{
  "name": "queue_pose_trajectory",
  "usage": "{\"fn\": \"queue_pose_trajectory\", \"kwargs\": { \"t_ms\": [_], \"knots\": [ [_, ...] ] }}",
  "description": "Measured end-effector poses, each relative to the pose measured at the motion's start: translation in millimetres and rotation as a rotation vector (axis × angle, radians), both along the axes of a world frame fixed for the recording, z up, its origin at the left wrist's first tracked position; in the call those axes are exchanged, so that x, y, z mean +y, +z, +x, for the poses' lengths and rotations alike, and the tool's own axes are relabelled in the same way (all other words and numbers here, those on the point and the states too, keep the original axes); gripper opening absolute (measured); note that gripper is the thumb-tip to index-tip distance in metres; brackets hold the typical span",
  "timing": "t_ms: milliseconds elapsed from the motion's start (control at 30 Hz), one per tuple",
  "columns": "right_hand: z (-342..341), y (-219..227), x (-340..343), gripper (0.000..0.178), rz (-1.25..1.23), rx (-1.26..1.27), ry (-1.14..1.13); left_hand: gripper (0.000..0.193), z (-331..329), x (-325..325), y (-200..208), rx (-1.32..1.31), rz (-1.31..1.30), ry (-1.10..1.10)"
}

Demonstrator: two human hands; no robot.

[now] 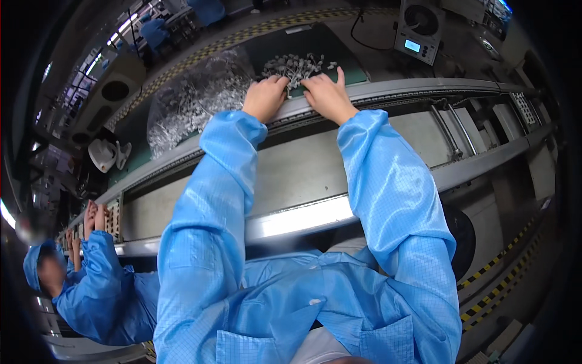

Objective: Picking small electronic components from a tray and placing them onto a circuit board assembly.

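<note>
On a green mat (354,59) across the conveyor line lies a loose heap of small grey-white parts with thin leads (297,65). My left hand (265,98) is at the heap's near left edge, its fingers curled together; whatever they hold is hidden. At the near right edge, my right hand (330,97) touches the heap with its fingertips. Its fingers are apart, one of them stretched away from the others. Left of the heap, a large clear plastic bag (203,100) full of similar parts spreads over the mat.
The conveyor's metal rail (424,86) runs beneath my wrists. Behind the mat at right stands a grey fan unit (418,30) with a lit display. A white device (103,155) sits farther left. A co-worker in blue (103,291) works at the line on my left.
</note>
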State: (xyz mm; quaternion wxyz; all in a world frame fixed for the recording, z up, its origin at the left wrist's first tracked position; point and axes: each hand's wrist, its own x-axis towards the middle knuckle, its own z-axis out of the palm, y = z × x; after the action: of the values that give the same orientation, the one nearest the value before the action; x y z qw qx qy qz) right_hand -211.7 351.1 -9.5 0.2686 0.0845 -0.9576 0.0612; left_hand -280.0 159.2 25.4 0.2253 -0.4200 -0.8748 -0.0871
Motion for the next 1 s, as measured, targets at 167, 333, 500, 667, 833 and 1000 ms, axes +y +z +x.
{"fn": "queue_pose_trajectory", "kwargs": {
  "t_ms": [167, 333, 500, 667, 833, 1000],
  "knots": [
    [-4, 20, 12, 0.029, -0.632, -0.007, 0.061, 0.018, -13, 7, 16, -0.198, 0.134, -0.139],
    [-15, 21, 31, 0.017, -1.464, -0.003, 0.412, 0.022, -35, 2, 37, -0.441, 0.249, -0.108],
    [10, 44, 34, 0.018, -1.836, -0.216, 0.437, 0.023, -34, 0, 47, -0.463, 0.676, -0.041],
    [8, 47, 56, 0.016, -2.142, -0.189, 0.598, 0.021, -22, 4, 55, -0.320, 0.823, -0.109],
    [9, 47, 52, 0.019, -2.057, -0.209, 0.475, 0.017, -8, -19, 55, -0.404, 0.937, -0.268],
    [15, 43, 41, 0.010, -1.677, -0.453, 0.282, 0.017, 53, -79, 57, -0.553, 0.900, -0.332]
  ]
}}
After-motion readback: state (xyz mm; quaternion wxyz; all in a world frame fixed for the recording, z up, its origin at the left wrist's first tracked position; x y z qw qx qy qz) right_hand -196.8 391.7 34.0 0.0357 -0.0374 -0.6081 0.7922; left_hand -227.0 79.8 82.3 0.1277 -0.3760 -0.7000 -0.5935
